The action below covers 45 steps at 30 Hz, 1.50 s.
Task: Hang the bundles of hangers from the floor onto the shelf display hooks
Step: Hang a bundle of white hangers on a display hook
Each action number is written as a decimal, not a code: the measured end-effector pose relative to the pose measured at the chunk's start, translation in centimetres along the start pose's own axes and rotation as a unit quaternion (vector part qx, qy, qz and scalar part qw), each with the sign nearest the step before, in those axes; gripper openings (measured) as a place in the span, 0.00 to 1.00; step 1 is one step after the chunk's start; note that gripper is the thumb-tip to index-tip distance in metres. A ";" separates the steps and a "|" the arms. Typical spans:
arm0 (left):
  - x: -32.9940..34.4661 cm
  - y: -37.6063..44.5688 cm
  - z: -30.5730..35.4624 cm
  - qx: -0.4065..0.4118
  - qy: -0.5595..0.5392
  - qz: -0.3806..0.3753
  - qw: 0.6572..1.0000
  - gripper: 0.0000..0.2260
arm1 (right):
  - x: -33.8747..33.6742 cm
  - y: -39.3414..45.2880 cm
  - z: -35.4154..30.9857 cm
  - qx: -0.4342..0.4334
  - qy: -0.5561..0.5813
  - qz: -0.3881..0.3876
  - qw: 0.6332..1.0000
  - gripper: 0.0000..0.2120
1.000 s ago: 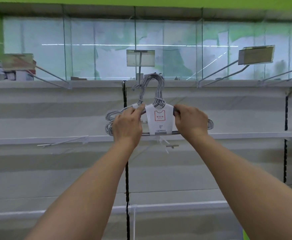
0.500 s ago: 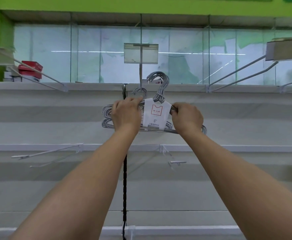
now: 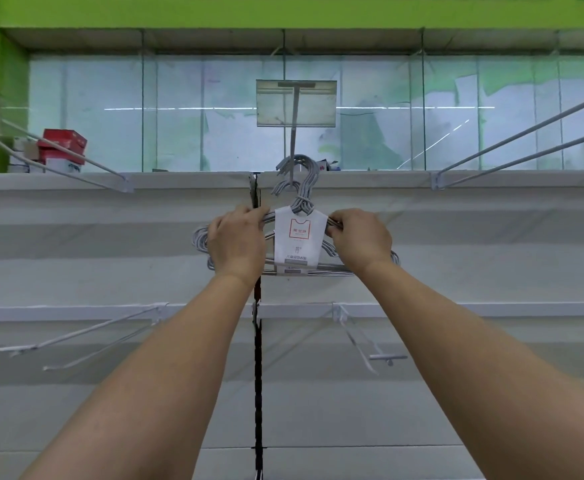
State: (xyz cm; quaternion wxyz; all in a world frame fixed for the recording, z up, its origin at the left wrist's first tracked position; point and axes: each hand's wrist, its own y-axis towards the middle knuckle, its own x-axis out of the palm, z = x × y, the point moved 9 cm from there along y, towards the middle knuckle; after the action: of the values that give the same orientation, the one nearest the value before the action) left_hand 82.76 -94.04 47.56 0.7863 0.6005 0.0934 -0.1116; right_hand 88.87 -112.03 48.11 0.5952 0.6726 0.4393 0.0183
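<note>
Head view: hanger bundle at frame centre, its hook tops level with the display hook under the price tag holder; can't tell if they're threaded on. Left hand and right hand curl fingers round the bundle's shoulders either side of the paper sleeve, likely to keep it level. Red boxes upper left.
</note>
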 end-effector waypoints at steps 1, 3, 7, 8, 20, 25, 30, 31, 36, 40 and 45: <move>0.4 -0.1 -0.3 -0.005 0.004 -0.007 1.000 0.16 | 0.4 0.1 0.0 -0.004 -0.005 -0.006 1.000 0.10; 1.1 -0.4 -0.9 -0.012 0.013 -0.022 1.000 0.17 | 1.0 0.4 -0.1 -0.008 -0.015 -0.018 1.000 0.10; 3.4 -0.9 -1.5 -0.013 0.021 -0.058 0.998 0.16 | 2.3 0.5 0.3 -0.028 -0.043 -0.039 0.998 0.11; 3.9 -0.9 -1.6 -0.015 0.022 -0.063 0.998 0.16 | 2.5 0.4 0.8 -0.030 -0.053 -0.043 0.997 0.12; 6.6 -0.4 -2.4 -0.066 0.016 -0.066 0.995 0.14 | 6.6 0.7 5.1 -0.010 -0.098 -0.087 0.991 0.16; 7.1 -0.5 -2.4 -0.060 0.038 -0.067 0.995 0.17 | 7.4 0.4 6.2 -0.026 -0.103 -0.084 0.991 0.16; 8.1 -1.5 -2.4 -0.036 0.022 -0.099 0.994 0.20 | 7.5 0.7 6.9 0.006 -0.073 -0.066 0.995 0.15; 8.4 -1.7 -2.4 -0.031 0.016 -0.106 0.994 0.21 | 7.5 0.7 7.1 0.012 -0.064 -0.063 0.996 0.15; 9.7 -2.7 -2.5 -0.020 0.012 -0.154 0.988 0.26 | 7.9 -0.3 6.9 -0.002 -0.060 -0.053 0.997 0.22; 9.7 -3.4 -2.4 -0.026 0.018 -0.153 0.988 0.29 | 7.7 -1.0 6.5 -0.033 -0.083 -0.027 0.996 0.26; 9.5 -4.2 -2.2 -0.032 0.005 -0.158 0.987 0.30 | 7.3 -1.6 5.6 -0.067 -0.131 0.008 0.989 0.26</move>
State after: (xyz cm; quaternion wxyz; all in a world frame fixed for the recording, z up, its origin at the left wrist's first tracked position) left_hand 90.66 -93.63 40.41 0.7771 0.5534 0.1944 -0.2283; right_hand 95.51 -112.14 41.53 0.6908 0.6315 0.3503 -0.0357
